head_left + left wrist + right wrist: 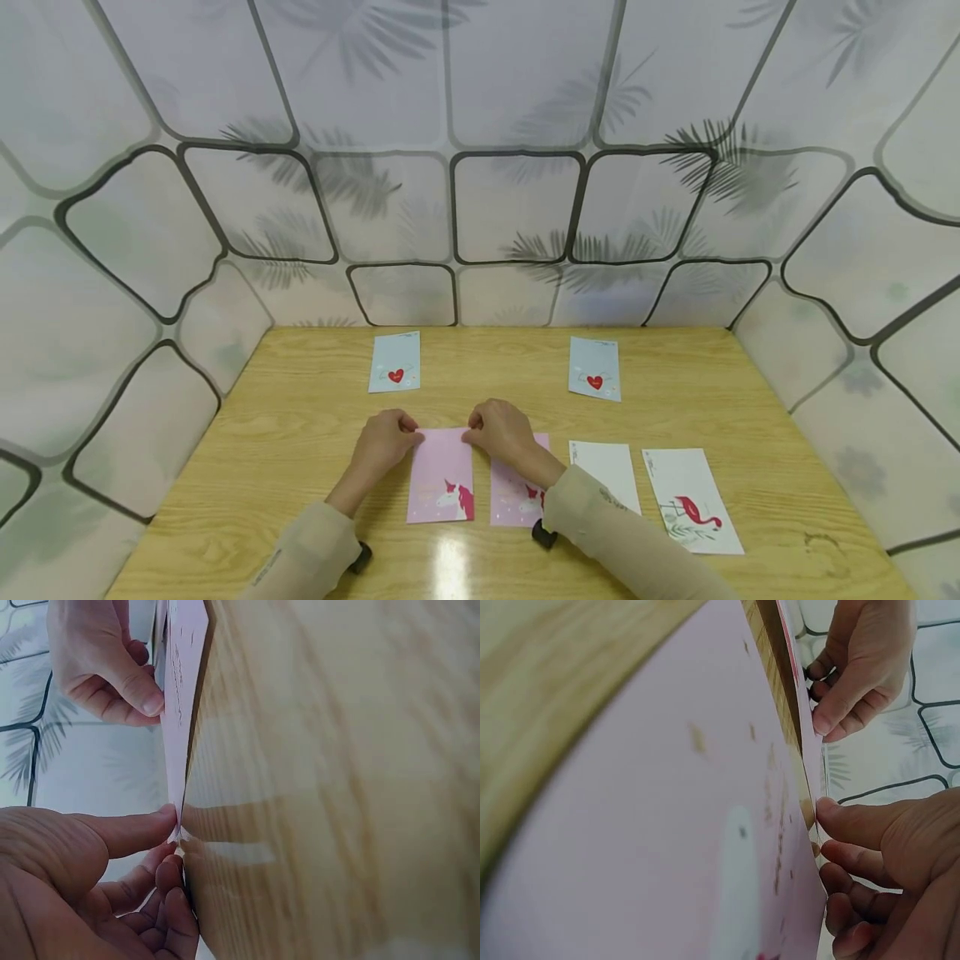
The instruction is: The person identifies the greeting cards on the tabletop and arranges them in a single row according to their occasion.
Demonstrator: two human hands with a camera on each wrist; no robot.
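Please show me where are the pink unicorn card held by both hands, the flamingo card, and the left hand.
pink unicorn card [442, 475], head view, middle of its face.
flamingo card [692, 500], head view, near the printed flamingo.
left hand [381, 443], head view, back of the hand.

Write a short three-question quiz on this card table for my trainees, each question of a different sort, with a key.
1. True or false: both hands pinch the top corners of the same pink unicorn card.
2. How many blue heart cards lie at the back of the table? A) one B) two C) three
3. Fill in: the card nearest the table's right edge shows a red ____.

Key
1. True: the left hand and right hand each pinch a top corner.
2. B; the second is.
3. Flamingo, on the flamingo card.
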